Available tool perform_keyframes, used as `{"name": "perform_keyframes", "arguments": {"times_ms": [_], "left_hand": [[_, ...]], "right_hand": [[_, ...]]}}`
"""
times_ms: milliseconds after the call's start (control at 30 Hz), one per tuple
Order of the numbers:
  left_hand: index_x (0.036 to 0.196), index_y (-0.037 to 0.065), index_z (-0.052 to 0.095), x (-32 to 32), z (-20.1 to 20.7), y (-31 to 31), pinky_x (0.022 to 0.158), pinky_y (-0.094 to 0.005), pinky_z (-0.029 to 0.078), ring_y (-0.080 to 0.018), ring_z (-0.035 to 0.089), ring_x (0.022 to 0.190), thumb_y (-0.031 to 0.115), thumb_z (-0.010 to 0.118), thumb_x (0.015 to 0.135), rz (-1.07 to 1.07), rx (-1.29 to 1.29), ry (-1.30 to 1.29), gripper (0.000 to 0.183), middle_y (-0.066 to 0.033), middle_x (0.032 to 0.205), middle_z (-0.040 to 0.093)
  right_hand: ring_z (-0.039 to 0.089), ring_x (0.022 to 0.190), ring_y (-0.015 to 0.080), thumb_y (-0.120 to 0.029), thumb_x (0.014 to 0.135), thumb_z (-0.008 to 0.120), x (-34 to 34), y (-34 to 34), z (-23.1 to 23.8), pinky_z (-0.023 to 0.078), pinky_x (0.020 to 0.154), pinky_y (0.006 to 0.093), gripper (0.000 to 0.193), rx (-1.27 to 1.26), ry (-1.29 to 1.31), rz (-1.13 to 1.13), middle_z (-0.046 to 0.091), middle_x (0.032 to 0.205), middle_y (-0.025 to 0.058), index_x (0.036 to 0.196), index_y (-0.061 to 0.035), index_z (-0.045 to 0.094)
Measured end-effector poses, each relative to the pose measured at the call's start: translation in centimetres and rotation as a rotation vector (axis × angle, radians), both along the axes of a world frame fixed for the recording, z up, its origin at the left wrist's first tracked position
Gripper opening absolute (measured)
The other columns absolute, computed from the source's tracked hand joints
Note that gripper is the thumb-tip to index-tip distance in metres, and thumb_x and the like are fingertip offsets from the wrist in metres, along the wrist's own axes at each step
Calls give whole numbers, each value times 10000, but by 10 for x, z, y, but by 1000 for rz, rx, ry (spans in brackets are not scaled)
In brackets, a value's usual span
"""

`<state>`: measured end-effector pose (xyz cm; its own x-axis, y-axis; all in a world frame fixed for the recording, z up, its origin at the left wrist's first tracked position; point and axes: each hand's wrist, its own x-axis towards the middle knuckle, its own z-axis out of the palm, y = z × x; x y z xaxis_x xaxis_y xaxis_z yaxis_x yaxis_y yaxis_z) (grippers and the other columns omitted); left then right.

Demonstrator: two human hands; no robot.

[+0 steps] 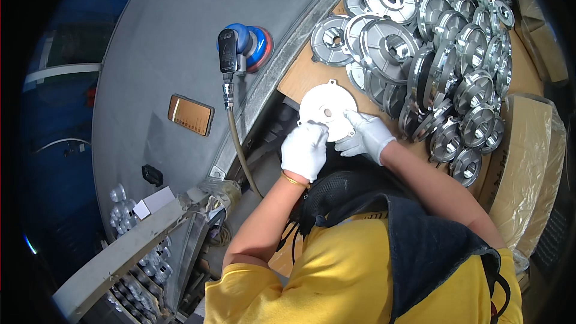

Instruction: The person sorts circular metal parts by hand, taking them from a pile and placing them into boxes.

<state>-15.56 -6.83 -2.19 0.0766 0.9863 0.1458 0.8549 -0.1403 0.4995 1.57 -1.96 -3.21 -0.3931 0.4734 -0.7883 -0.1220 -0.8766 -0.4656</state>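
A round, pale metal end cover (327, 101) with a central hole and small lugs on its rim is in front of me, its flat face up. My right hand (367, 136), in a white glove, grips its lower right edge, with the thumb near the face and fingers bent at the rim. At the lower left edge, my gloved left hand (304, 150) is closed over the disc. Its curled fingers hide whatever they may hold. Just beyond the disc lie similar ribbed metal covers (390, 51).
Many more covers are heaped on cardboard (300, 76) to the right. On the grey table (180, 42) at left lie a blue air sander (240, 48) with its hose (237, 144), a phone (191, 115) and a small black object (152, 174). A plastic-wrapped carton (522, 162) stands at right.
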Motion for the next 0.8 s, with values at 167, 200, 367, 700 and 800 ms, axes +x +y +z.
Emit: {"name": "perform_keyframes", "arguments": {"times_ms": [167,200,367,700,800], "left_hand": [[774,106,650,-33,-8,34,709,-382,482,-294,597,785,150,654,770,142,-12,-8,45,-99,803,623],[782,99,646,-33,-9,41,705,-386,479,-299,594,782,155,645,781,145,-13,-50,56,-105,796,620],[796,63,620,-20,-7,17,657,-416,471,-329,580,724,163,625,807,139,-45,7,101,-137,749,599],[1069,8,613,-43,22,9,656,-229,500,-112,610,743,31,582,860,471,-360,-961,212,-59,894,645],[1097,-13,600,-47,7,29,680,-240,503,-116,607,757,26,562,869,320,-208,-995,235,-77,920,645]], "right_hand": [[661,767,349,-394,926,521,-8,0,1,558,647,434,457,-9,-24,24,633,975,191,1219,-43,504],[662,758,343,-395,924,525,-9,0,2,558,639,428,455,-21,-33,14,636,967,184,1214,-44,509],[664,737,322,-398,924,530,-5,0,2,560,622,412,443,-4,-42,-16,642,943,171,1196,-49,527],[648,670,233,-274,895,603,-3,-4,-2,546,547,319,339,97,-35,-65,639,873,106,1125,-30,553],[622,635,187,-228,870,638,2,-14,2,508,497,289,275,549,-162,69,629,804,64,1040,-25,568]]}}
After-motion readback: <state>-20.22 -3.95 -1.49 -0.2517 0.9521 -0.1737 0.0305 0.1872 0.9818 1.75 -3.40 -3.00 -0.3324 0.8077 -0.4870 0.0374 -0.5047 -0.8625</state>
